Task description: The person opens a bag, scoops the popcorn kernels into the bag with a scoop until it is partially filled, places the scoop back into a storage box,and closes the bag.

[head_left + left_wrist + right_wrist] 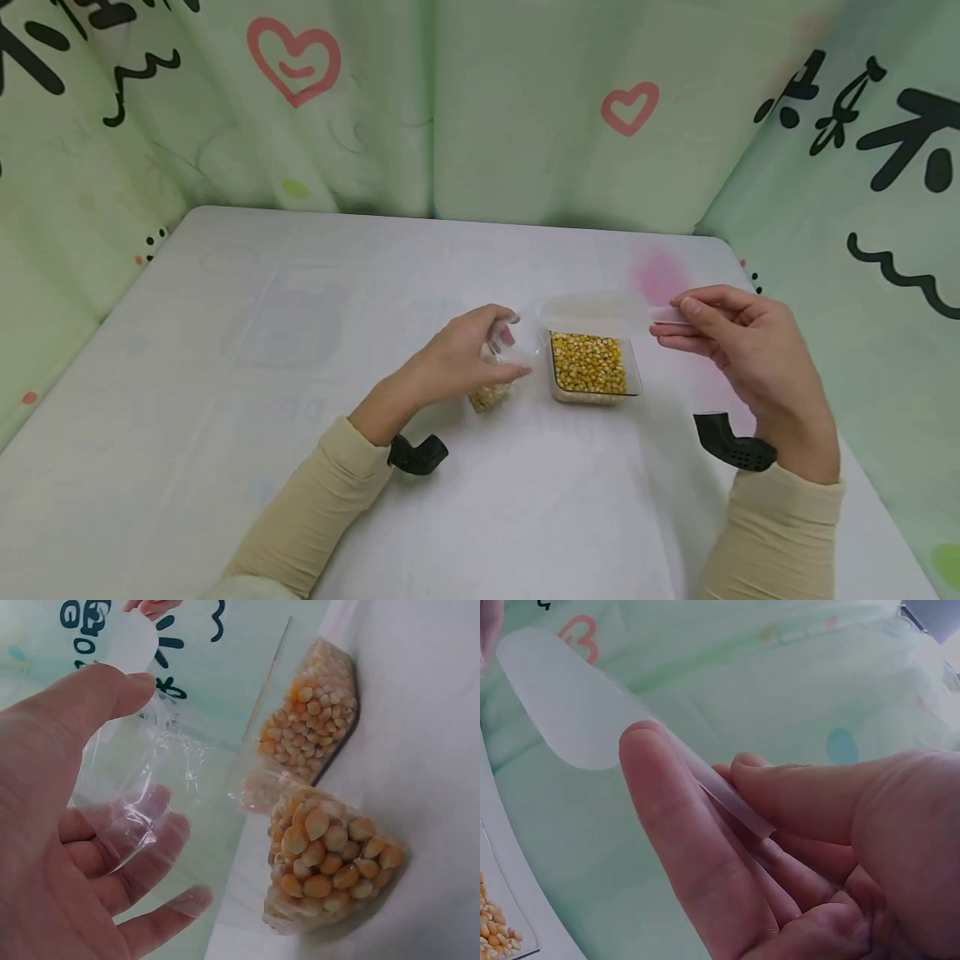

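Right now my right grip point(738, 337) is closed in a pinch, thumb against fingers, on the handle of a white scoop point(566, 697), its blade pointing left, over the far side of the box point(635, 379). It should be light, thin and a little springy, best taken by the handle. My left grip point(461, 354) makes a wide C round the clear top of a bag point(330, 859), thumb and fingers well apart. That film looks soft, slippery and apt to fold, so I'd hold it near the mouth; corn weighs the bottom down on the desk point(150, 467). The box, also full of corn point(588, 362), sits just beside the bag, its rim standing between my grips. Beyond hangs a curtain point(510, 108).
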